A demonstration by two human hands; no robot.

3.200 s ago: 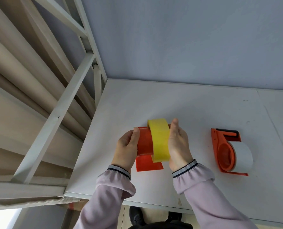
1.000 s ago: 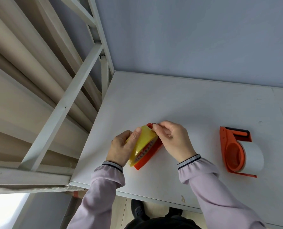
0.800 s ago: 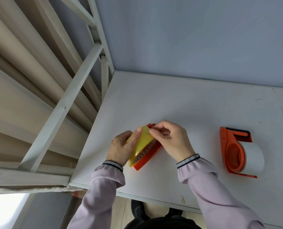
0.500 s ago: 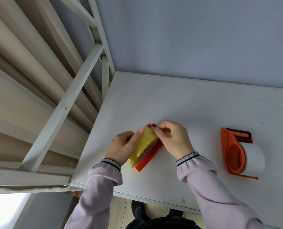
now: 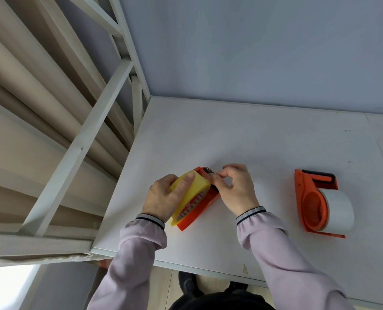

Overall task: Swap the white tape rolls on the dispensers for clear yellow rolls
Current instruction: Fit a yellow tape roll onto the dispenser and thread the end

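Yellow translucent tape roll now seated on tilted orange plastic dispenser on white desk, gripped by left hand, right hand pinching tape end at cutter; second dispenser still carrying white roll.

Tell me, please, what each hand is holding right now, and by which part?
The left hand grips the yellow roll around its outer band; the right hand pinches at the cutter end of the orange dispenser, apparently the tape's end.

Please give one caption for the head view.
Hands thread yellow tape on one dispenser; other holds white.
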